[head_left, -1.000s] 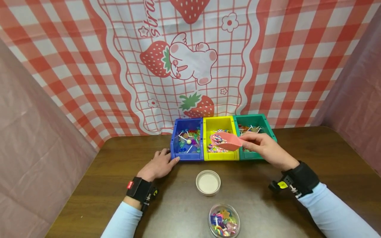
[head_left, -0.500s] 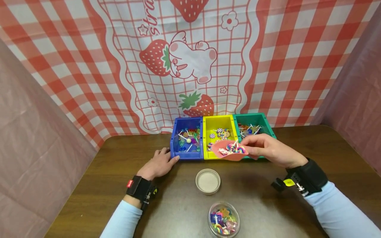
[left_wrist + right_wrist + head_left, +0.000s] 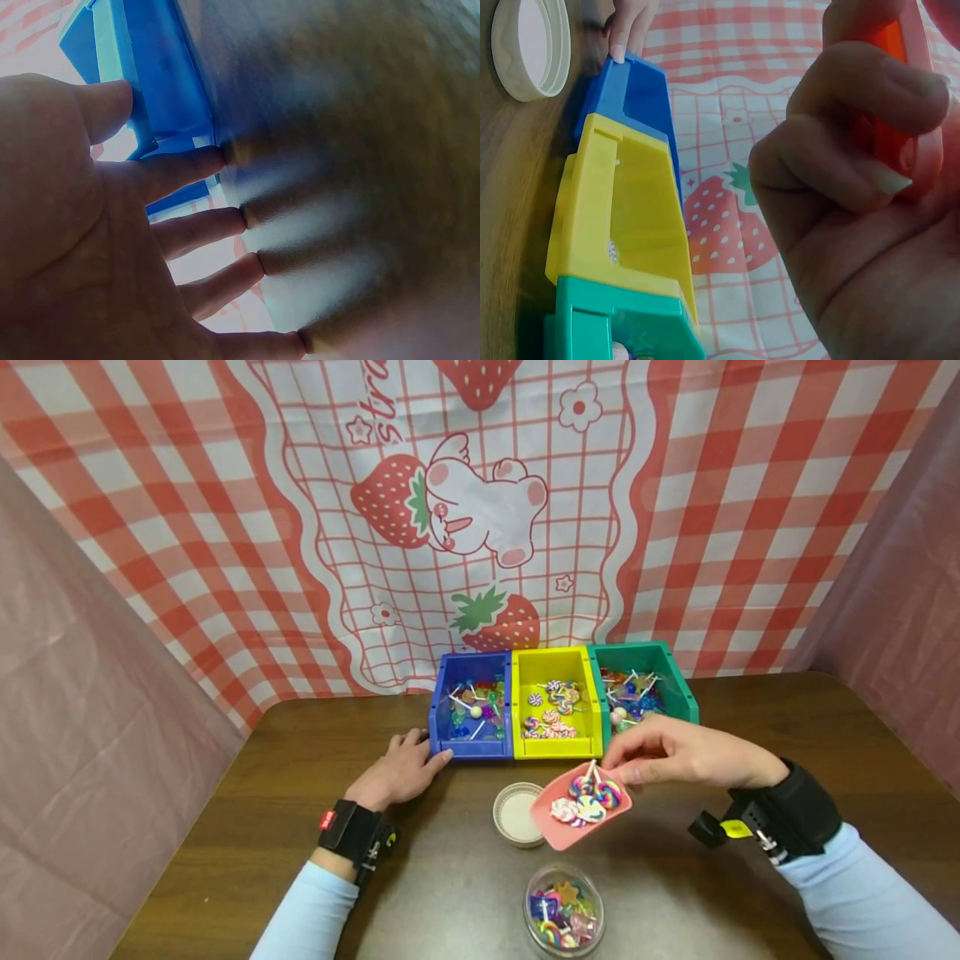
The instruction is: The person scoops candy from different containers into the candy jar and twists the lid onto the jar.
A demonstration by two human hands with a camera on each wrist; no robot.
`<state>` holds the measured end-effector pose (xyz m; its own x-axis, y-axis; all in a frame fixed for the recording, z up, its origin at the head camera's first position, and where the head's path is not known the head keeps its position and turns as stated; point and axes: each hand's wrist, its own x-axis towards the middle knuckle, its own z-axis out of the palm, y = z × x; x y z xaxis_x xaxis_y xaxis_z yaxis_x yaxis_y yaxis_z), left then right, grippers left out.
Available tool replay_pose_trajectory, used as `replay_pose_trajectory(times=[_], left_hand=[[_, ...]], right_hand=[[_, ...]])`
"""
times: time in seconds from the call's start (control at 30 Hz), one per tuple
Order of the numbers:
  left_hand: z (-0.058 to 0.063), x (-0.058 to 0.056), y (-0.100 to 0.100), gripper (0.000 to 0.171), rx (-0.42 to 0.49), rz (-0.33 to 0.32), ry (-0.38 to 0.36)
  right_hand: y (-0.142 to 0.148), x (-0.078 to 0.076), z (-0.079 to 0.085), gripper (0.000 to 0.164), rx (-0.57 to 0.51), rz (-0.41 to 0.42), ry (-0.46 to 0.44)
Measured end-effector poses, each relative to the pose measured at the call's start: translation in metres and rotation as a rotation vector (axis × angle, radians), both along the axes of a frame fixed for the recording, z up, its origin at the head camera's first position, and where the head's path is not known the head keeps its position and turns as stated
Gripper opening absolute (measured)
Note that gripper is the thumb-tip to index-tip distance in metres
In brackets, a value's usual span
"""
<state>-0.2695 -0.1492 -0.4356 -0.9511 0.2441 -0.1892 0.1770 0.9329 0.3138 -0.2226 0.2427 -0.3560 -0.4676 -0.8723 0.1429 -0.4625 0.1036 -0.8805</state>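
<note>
My right hand (image 3: 686, 756) grips the handle of a pink scoop (image 3: 558, 835), its fingers curled round it in the right wrist view. Several swirled lollipop charms (image 3: 590, 808) lie in the scoop, which overlaps the edge of a white lid (image 3: 516, 829) in the head view. My left hand (image 3: 393, 772) lies beside the blue bin (image 3: 471, 749). Its fingers are spread with their tips on the table, and the thumb rests on the bin's front corner. Nearer to me stands a clear round jar (image 3: 529, 927) holding colourful charms.
A yellow bin (image 3: 558, 749) with swirl charms and a green bin (image 3: 678, 702) with mixed charms adjoin the blue one in a row. Behind them hangs a red and white checked cloth (image 3: 697, 527). The wooden table (image 3: 247, 827) extends to both sides.
My right hand has brought the scoop from over the yellow bin toward me, and its load of lollipop charms now faces up. The left hand has stayed in place.
</note>
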Motion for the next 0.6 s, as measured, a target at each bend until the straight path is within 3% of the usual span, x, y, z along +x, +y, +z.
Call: replay_pose_trajectory(times=[0.23, 0.6], left_hand=[[0.000, 0.000, 0.000, 0.062, 0.005, -0.003, 0.007], [-0.001, -0.001, -0.001, 0.062, 0.006, -0.019, 0.014]], right_hand=[[-0.012, 0.006, 0.000, 0.016, 0.074, -0.021, 0.051], [-0.020, 0.010, -0.002, 0.007, 0.139, 0.030, 0.168]])
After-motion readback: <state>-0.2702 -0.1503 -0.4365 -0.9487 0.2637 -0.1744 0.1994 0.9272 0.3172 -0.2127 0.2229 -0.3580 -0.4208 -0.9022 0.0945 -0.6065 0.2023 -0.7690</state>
